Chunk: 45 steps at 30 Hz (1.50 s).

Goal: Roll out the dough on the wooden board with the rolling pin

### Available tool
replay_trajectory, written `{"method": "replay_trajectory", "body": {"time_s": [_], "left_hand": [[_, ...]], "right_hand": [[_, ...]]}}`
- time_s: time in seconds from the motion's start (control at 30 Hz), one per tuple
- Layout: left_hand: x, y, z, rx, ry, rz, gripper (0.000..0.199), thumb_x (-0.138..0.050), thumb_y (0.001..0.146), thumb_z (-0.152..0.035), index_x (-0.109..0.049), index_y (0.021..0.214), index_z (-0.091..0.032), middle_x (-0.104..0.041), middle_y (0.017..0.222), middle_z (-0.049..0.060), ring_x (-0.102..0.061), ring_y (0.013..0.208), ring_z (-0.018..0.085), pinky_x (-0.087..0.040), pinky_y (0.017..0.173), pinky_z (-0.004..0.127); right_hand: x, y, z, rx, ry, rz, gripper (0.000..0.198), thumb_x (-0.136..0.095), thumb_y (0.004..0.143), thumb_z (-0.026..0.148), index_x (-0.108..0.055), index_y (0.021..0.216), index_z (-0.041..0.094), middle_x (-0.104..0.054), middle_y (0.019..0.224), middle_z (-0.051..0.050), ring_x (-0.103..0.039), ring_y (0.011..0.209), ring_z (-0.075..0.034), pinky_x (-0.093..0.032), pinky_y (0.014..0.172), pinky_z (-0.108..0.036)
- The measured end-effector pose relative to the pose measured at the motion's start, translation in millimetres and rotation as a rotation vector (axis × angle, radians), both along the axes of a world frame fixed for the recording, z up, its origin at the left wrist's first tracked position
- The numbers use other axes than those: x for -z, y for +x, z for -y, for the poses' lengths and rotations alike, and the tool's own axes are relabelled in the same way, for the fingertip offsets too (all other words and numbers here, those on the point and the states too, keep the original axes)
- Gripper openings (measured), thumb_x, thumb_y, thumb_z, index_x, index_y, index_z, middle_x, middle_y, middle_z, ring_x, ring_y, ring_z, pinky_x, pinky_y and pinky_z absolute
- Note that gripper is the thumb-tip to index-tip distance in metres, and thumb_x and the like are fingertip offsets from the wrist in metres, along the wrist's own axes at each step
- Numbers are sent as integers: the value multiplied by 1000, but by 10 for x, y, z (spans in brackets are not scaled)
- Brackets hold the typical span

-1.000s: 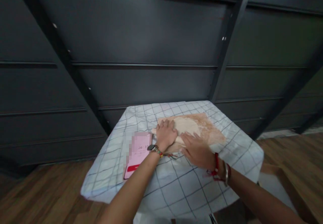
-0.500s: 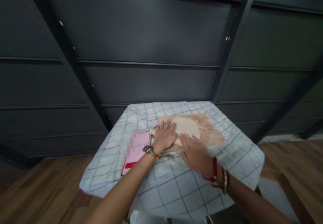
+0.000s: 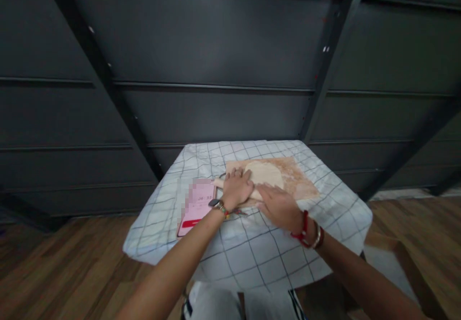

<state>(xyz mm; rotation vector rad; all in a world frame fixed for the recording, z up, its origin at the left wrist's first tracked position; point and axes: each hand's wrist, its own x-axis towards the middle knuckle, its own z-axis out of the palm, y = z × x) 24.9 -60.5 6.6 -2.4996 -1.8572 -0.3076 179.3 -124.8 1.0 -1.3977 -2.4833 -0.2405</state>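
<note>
A pale wooden rolling pin [image 3: 256, 195] lies across the near part of a flat, roundish sheet of dough [image 3: 265, 173]. My left hand [image 3: 237, 188] rests palm down over the pin's left part, fingers spread. On the pin's right part lies my right hand [image 3: 279, 204], with fingers stretched out and covering that end. The pin's left tip sticks out past my left hand. Beneath the dough is a tan board or mat [image 3: 300, 185], dusted with white flour. Both hands press from above rather than wrap round the pin.
A phone [image 3: 198, 200] with a pink screen lies left of the board. Some small item [image 3: 239, 211], too blurred to name, sits near my left wrist. A checked cloth [image 3: 248, 257] covers the table. Dark panels [image 3: 223, 118] rise behind, and an open box [image 3: 392, 267] stands at lower right.
The view has shifted slightly, so table and hands appear higher. Both hands stay on the rolling pin, and more of it shows between them.
</note>
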Motion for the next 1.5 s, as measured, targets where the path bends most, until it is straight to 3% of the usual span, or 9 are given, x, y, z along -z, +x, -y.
{"method": "replay_trajectory", "body": {"time_s": [0.13,0.23,0.37,0.63,0.87,1.03,1.27,1.4,1.5], "left_hand": [[34,-31,108,-36,35,-13,43,-30,88,-33,-43,129,-25,-44,134,5,-35,125,26,-27,101,42],[2,64,-64,-79,98,51,43,-25,90,-30,-46,126,-19,-48,129,9,-40,120,24,-34,96,36],[-62,84,-389,39,178,122,44,-22,92,-29,-43,128,-16,-44,132,10,-40,121,20,-34,98,29],[-229,69,-809,-21,268,81,39,-21,93,-27,-51,115,-16,-57,110,9,-53,102,19,-38,89,29],[-112,45,-789,11,177,21,38,-20,94,-29,-52,109,-17,-57,106,9,-56,95,19,-41,80,29],[-35,36,-579,0,98,15,38,-21,94,-29,-52,111,-17,-58,107,9,-56,97,20,-43,81,31],[8,-143,-115,114,103,84,41,-20,95,-37,-53,113,-20,-56,114,6,-53,103,17,-41,86,27],[-52,-216,-16,114,172,68,42,-19,95,-36,-52,112,-18,-55,113,7,-52,104,18,-41,84,27],[-61,-153,-23,52,173,45,40,-20,95,-35,-51,114,-18,-55,113,8,-52,102,18,-42,82,28]], "right_hand": [[42,21,70,-37,27,26,46,-37,91,34,-45,128,9,-48,131,-15,-39,123,-24,-28,102,-43],[9,221,-235,-75,-13,74,41,-32,93,34,-51,122,13,-51,127,-12,-40,123,-24,-28,102,-45],[-23,470,-734,-115,-65,90,40,-25,96,30,-56,117,15,-53,126,-9,-42,122,-19,-29,101,-41],[-137,446,-1412,-19,-78,114,37,-27,95,21,-59,109,9,-59,114,-14,-50,110,-18,-35,95,-36],[-3,425,-1174,-165,9,61,41,-22,96,25,-60,104,11,-61,108,-11,-51,107,-16,-33,98,-33],[31,474,-955,-281,33,61,34,-36,93,37,-59,101,13,-61,102,-10,-50,107,-20,-37,94,-35],[-137,530,-618,-170,54,176,30,-50,86,40,-57,96,12,-61,97,-13,-56,90,-24,-42,78,-34],[-295,709,-603,-150,67,115,32,-50,85,41,-56,100,13,-61,99,-12,-54,95,-24,-40,83,-36],[-292,842,-700,-185,-37,62,31,-47,87,40,-58,101,14,-62,102,-11,-53,99,-22,-39,87,-35]]}}
